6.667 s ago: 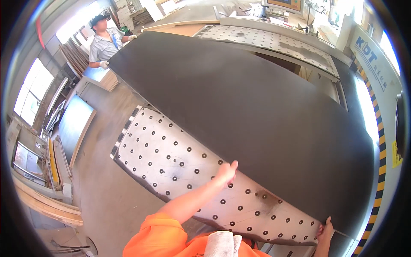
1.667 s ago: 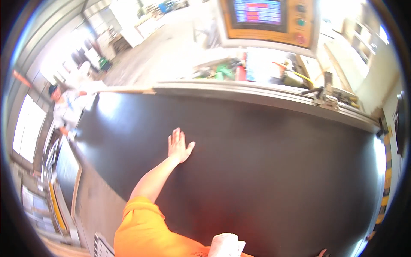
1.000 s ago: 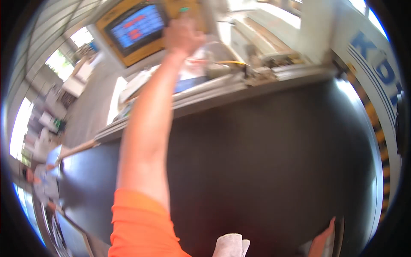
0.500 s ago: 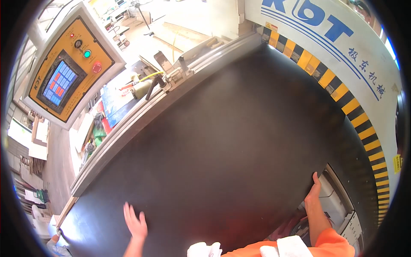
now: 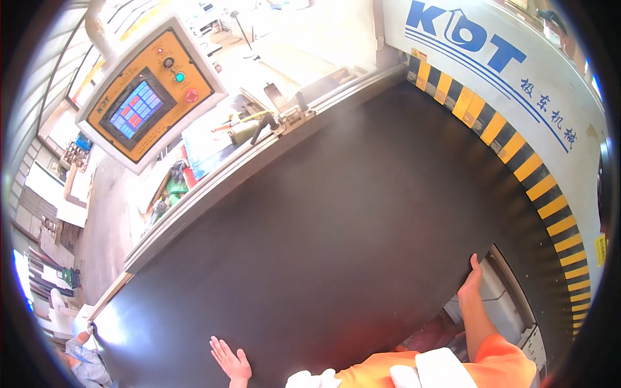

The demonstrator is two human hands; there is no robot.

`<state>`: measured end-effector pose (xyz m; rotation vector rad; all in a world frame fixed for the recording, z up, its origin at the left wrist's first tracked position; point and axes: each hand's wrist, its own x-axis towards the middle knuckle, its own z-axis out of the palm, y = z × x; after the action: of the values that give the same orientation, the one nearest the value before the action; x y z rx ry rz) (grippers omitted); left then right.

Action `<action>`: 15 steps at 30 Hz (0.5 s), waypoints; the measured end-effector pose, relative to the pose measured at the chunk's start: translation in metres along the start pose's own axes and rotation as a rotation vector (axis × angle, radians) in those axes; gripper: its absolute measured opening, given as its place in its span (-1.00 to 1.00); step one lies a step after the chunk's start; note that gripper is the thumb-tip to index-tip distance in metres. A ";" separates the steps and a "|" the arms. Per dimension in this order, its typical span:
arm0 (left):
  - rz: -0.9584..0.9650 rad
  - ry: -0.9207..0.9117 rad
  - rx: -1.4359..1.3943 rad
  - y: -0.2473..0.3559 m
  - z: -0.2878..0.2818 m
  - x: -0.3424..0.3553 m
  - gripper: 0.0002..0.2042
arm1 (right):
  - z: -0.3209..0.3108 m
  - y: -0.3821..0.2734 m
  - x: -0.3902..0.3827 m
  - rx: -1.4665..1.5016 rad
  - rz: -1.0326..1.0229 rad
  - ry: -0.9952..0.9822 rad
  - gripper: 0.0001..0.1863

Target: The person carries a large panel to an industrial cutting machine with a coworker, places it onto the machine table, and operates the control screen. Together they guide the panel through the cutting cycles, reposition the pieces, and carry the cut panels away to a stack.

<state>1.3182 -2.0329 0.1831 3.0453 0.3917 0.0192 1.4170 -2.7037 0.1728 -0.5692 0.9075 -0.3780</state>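
A large dark board (image 5: 310, 220) fills the middle of the view, lying flat beside the machine. My left hand (image 5: 231, 360) is over its near part, fingers stretched and apart, palm toward the surface; whether it presses on the board I cannot tell. At the board's near right edge is my right hand (image 5: 471, 278). Its thumb points up along that edge, while the other fingers are hidden by the board, and it appears to grip the edge.
A metal fence (image 5: 259, 161) with a clamp runs along the board's far left side. A control panel (image 5: 149, 97) hangs beyond it. A white machine beam (image 5: 479, 77) with a yellow-black striped curtain (image 5: 517, 155) stands right. Another person (image 5: 87, 359) touches the board's left corner.
The view has shifted, so the control panel and fence sit further right and lower. My left hand shows nearer the lower edge. The right hand stays at the board's edge.
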 end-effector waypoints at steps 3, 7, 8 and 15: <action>-0.014 -0.003 -0.017 0.007 -0.002 0.002 -0.33 | -0.016 0.000 0.017 0.021 -0.031 -0.067 -0.41; -0.078 -0.072 -0.021 0.014 -0.007 0.002 -0.30 | -0.018 0.001 0.018 0.029 -0.030 -0.047 -0.41; -0.080 -0.075 -0.010 0.015 -0.006 0.003 -0.30 | -0.018 0.000 0.019 0.048 -0.045 -0.071 -0.41; -0.070 -0.025 0.009 0.006 -0.005 0.000 -0.30 | -0.019 0.014 0.035 -0.128 -0.161 -0.053 -0.34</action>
<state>1.3195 -2.0382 0.1882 3.0347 0.4981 -0.0249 1.4220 -2.7170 0.1336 -0.7697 0.8413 -0.4497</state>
